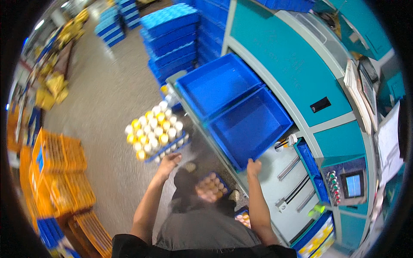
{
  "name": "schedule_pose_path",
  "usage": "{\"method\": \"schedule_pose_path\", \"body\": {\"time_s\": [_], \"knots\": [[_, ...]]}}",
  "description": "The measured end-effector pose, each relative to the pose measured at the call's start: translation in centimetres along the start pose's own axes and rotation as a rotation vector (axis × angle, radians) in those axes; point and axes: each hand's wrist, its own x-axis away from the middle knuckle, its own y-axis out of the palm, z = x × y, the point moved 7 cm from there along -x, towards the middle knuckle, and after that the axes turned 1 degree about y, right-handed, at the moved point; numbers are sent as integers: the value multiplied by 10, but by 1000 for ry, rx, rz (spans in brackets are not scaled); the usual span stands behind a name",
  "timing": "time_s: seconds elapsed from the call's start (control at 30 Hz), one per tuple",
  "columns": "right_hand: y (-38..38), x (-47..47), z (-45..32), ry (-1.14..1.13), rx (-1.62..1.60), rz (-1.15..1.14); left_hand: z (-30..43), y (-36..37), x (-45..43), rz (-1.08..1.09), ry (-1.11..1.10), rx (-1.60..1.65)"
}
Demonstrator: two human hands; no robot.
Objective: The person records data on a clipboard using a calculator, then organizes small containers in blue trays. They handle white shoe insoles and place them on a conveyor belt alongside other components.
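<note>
My right hand [254, 167] grips the near corner of an empty blue plastic tray [250, 125], which lies on the machine's table. A second empty blue tray [219, 84] lies beside it, farther off. My left hand [170, 165] is raised over the floor with its fingers partly curled; nothing shows plainly in it. Just beyond it stands a blurred stack of white and yellow round pieces [155, 129] with a blue tray edge between layers. Below, near my feet, a blue tray holds pale round pieces [211, 187].
A teal machine [290, 64] with a control panel [345, 183] runs along the right. Metal rods [288, 167] lie on its table. Stacked blue trays [171, 35] stand at the far end. Orange crates [61, 180] are piled at the left, and yellow bundles [53, 90] lie behind them.
</note>
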Motion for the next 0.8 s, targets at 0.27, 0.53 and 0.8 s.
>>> {"method": "schedule_pose_path", "body": {"time_s": [0.27,0.53,0.8], "knots": [[-93,190,-38,137,-198,200,79,6,-301,-91,-151,147],[-103,411,-55,670,-125,338,95,40,-382,-486,-471,245],[-61,490,-61,601,-206,554,202,70,-194,-561,1070,-763]]}}
